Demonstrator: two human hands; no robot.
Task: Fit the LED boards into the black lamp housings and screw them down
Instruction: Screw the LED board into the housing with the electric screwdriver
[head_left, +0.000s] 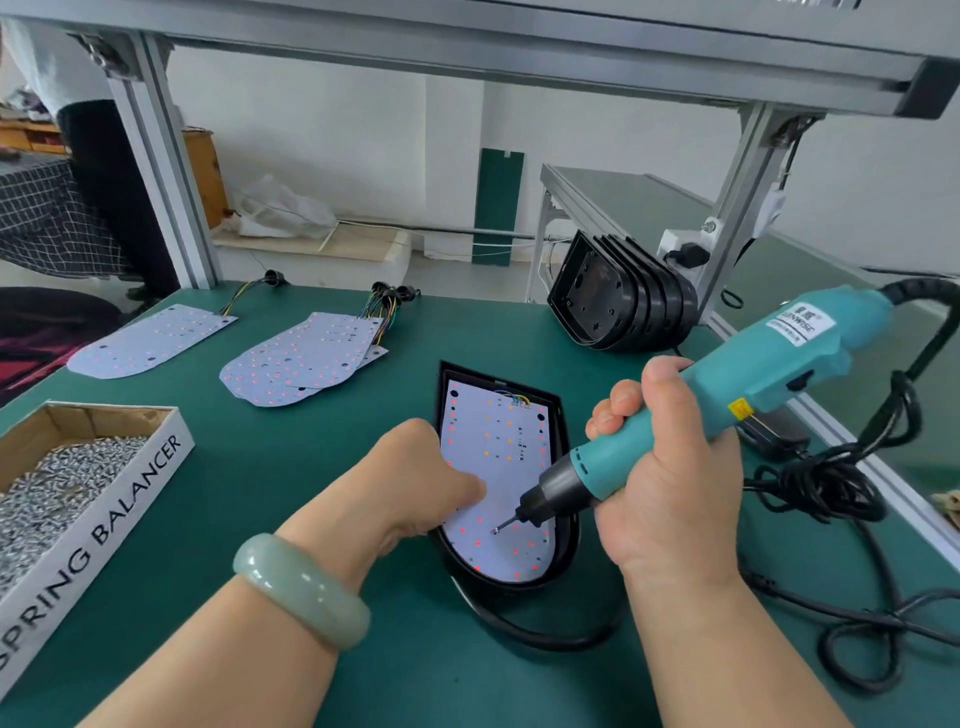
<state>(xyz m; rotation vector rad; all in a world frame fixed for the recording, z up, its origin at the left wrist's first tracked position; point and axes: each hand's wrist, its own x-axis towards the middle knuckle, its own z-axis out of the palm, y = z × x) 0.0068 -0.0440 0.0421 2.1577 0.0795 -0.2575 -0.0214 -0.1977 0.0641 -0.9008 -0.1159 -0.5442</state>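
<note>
Right hand (670, 467) fingers wrap the screwdriver (727, 395), bit on a screw (494, 531) at their 8 o'clock, at the 6 o'clock end of the LED board (498, 457) seated in the black housing (560, 415) on the bench (long axis 12-to-6). Left hand (426, 478), fingers curled, presses its 9 o'clock edge. Spares: one loose board (150, 338) and a pile (306, 358) of about three at 10, roughly five stacked housings (623, 296) at 1.

A teal screwdriver (753, 384), dark green table mat (311, 467), black housing (568, 535), white board (498, 431) dotted red and orange, pale green bangle (301, 592).

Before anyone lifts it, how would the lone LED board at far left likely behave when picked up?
The lone LED board looks thin and flat, so probably light, perhaps bendy. Its wires would likely dangle. Flush on the mat, its edge may resist pinching.
</note>
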